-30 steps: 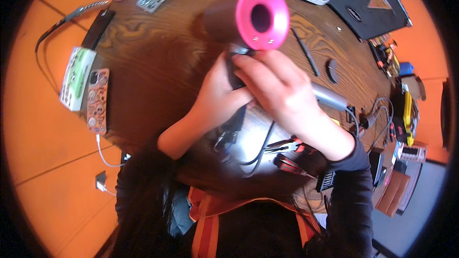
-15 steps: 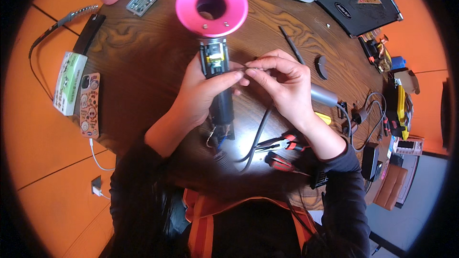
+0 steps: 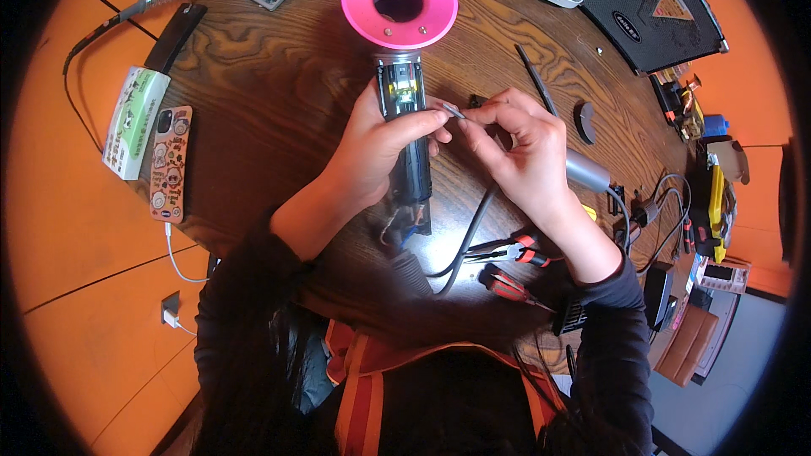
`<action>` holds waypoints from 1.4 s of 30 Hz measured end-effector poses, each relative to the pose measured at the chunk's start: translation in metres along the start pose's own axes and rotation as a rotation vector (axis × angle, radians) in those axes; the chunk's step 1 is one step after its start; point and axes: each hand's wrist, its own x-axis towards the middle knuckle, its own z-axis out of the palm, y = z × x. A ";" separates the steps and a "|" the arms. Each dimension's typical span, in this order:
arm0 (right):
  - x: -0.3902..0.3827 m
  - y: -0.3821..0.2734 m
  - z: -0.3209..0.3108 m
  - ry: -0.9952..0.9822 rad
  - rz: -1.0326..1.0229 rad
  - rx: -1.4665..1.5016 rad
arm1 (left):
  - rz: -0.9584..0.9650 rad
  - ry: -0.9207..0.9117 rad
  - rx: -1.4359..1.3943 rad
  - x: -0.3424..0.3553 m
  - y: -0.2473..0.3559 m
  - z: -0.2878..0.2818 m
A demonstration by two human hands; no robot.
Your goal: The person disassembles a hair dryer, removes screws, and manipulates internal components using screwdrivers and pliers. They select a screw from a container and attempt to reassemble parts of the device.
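Note:
My left hand [image 3: 359, 152] is wrapped round the handle of a hair dryer [image 3: 412, 165], which stands opened up with its inner circuit parts showing. A pink ring-shaped head [image 3: 359, 4] tops it, and thin wires and a ribbed cable sleeve [image 3: 410, 272] come out at the bottom. Between the fingertips of my right hand [image 3: 528, 139] is a small thin grey piece [image 3: 454, 111], right beside my left fingertips. Its exact kind is too small to tell. A grey cylinder [image 3: 587, 171] lies behind my right wrist.
Red-and-black pliers [image 3: 511, 250] and a red-handled tool [image 3: 509, 285] lie near me on the wooden table. A black strip [image 3: 535, 76] and a curved black piece [image 3: 585, 122] are farther right. A phone [image 3: 171, 160] and box [image 3: 133, 127] sit left; a speaker [image 3: 650, 13] stands back right.
The whole view has shifted, so the dryer and both hands appear farther right. My right fingers have moved slightly away from my left fingertips, and the small grey piece shows more plainly.

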 end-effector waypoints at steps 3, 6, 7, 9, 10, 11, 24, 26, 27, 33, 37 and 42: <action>-0.003 -0.004 0.003 -0.009 0.068 0.017 | 0.007 -0.007 -0.001 0.001 -0.001 -0.001; -0.001 -0.001 0.002 -0.066 -0.024 0.044 | 0.009 0.004 0.002 0.002 0.000 -0.002; 0.001 0.002 -0.001 -0.030 -0.004 -0.003 | 0.016 0.018 0.000 0.001 0.001 -0.003; 0.009 0.019 -0.017 -0.018 0.002 -0.108 | 0.035 0.033 -0.013 0.002 0.003 -0.003; 0.014 0.030 -0.025 0.024 0.107 -0.251 | 0.047 0.036 -0.026 0.004 0.004 -0.003; 0.018 0.043 -0.034 0.067 0.159 -0.386 | 0.052 0.046 -0.035 0.004 0.006 -0.003; 0.014 0.056 -0.068 -0.065 0.216 -0.381 | 0.028 0.034 -0.045 0.004 0.007 -0.004; 0.003 0.026 -0.070 -0.145 0.303 -0.266 | 0.010 0.040 -0.094 0.005 0.007 -0.006; -0.005 0.013 -0.070 -0.209 0.313 -0.182 | -0.004 0.038 -0.120 0.005 0.007 -0.006; -0.023 -0.016 -0.056 -0.352 0.519 0.081 | -0.034 0.048 -0.106 0.006 0.005 -0.007; -0.020 -0.016 -0.049 -0.373 0.490 0.098 | -0.019 0.043 -0.080 0.005 0.005 -0.005; -0.018 -0.020 -0.048 -0.396 0.524 0.067 | -0.006 0.033 -0.098 0.004 0.004 -0.005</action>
